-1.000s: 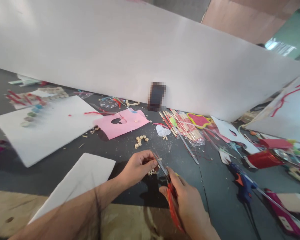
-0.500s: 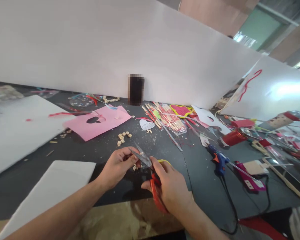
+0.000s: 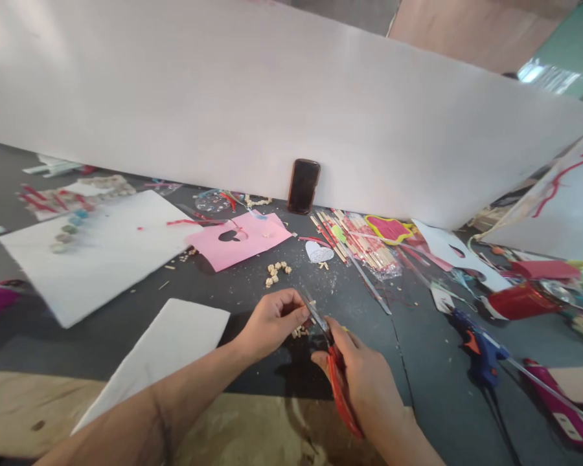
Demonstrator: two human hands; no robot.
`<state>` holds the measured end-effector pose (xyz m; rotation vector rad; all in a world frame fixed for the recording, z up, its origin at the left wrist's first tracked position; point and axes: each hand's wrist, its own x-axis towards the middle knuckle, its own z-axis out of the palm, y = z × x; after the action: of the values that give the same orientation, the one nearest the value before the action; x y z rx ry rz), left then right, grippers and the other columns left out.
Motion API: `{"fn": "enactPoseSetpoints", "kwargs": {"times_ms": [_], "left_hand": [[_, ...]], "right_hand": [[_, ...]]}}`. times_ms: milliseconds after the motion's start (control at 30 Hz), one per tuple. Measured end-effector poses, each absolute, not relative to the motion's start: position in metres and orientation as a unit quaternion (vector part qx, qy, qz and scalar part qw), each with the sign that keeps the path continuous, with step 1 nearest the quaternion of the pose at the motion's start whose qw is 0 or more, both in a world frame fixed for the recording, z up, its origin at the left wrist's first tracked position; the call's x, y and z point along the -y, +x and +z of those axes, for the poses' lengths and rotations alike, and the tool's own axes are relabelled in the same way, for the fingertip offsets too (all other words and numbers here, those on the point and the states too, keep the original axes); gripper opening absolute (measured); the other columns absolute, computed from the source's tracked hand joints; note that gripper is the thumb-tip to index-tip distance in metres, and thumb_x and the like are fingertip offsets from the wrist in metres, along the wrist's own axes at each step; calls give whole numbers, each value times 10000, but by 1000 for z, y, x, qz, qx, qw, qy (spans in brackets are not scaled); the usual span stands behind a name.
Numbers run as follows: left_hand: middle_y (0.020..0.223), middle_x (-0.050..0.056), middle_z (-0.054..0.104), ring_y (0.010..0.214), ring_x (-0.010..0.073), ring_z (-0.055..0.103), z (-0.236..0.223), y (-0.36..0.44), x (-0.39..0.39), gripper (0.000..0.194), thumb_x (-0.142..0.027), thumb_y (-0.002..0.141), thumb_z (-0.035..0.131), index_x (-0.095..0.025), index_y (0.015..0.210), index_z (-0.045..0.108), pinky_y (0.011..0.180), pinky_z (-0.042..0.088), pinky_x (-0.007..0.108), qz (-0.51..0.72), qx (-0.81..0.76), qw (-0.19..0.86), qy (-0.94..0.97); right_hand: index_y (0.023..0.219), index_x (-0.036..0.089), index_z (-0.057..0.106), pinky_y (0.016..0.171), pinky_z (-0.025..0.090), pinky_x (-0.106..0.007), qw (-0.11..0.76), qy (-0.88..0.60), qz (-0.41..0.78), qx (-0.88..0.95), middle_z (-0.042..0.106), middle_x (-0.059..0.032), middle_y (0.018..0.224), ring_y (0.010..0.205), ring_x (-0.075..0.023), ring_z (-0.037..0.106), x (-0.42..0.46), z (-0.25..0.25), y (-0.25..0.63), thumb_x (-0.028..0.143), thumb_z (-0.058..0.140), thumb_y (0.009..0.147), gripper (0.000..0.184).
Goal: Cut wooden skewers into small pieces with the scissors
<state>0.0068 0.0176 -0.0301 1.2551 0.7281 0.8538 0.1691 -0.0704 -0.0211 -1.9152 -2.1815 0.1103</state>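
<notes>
Red-handled scissors [image 3: 337,375] are gripped in my right hand [image 3: 369,375], with the blades pointing up and left. My left hand [image 3: 276,323] pinches a small pale stick piece [image 3: 312,304] at the blades; most of it is hidden by the fingers. Below the fingertips lie several short cut pieces [image 3: 298,332] on the dark table. Just beyond my hands sits a small group of pale bead-like clusters [image 3: 276,272]. A white paper heart [image 3: 319,252] with drawn lines lies farther back, near a bundle of pale and red sticks [image 3: 364,239].
A phone [image 3: 304,186] leans on the white board [image 3: 223,116]. Pink paper [image 3: 243,241] with a cut hole and white foam sheets [image 3: 184,330] lie left. On the right are a blue glue gun [image 3: 480,346], a red can [image 3: 519,300] and a magenta power strip [image 3: 558,408].
The view has swung left, so things appear farther right. The scissor blades, apart before, now look closer together at the piece in my left hand.
</notes>
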Motion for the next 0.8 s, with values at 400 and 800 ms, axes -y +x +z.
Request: {"fn": "enactPoseSetpoints", "kwargs": {"times_ms": [400, 800], "left_hand": [[645, 25, 596, 590, 124, 553, -29, 5, -18, 240, -352, 760, 602, -113, 735, 586, 607, 424, 241, 385, -285, 708, 519], [618, 18, 583, 573, 111, 522, -33, 6, -18, 258, -367, 776, 584, -116, 713, 577, 591, 398, 230, 372, -310, 703, 522]], "right_hand": [[1269, 205, 428, 668, 496, -335, 104, -649, 12, 754, 616, -101, 1021, 901, -245, 597, 74, -7, 170, 450, 510, 814, 523], [1206, 151, 483, 555, 502, -301, 99, -626, -20, 774, 664, -96, 925, 732, -221, 654, 69, -23, 173, 389, 476, 853, 426]]}}
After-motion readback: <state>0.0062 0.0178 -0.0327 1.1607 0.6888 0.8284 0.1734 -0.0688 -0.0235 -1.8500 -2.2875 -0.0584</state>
